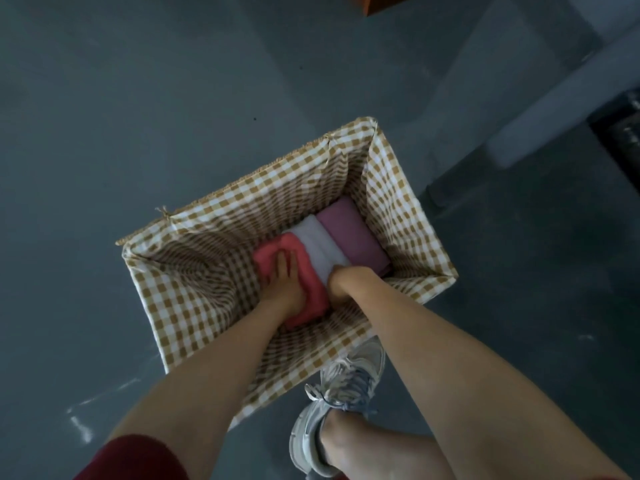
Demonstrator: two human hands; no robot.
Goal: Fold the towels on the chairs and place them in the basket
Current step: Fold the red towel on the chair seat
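Note:
A basket [214,216] lined with tan-and-white checked cloth stands on the floor. Three folded towels lie side by side in its bottom: a pink towel [313,289], a white towel [320,242] and a purple towel [353,237]. My left hand [285,280] rests flat on top of the pink towel with its fingers spread. At the pink towel's right edge, against the white towel, my right hand [346,280] reaches down. Its fingers are hidden below the knuckles.
The basket sits on a dark grey floor. My foot in a white sneaker [343,386] stands against the basket's near side. A grey ledge [540,109] runs along the right, and an orange object's corner [377,3] shows at the top edge.

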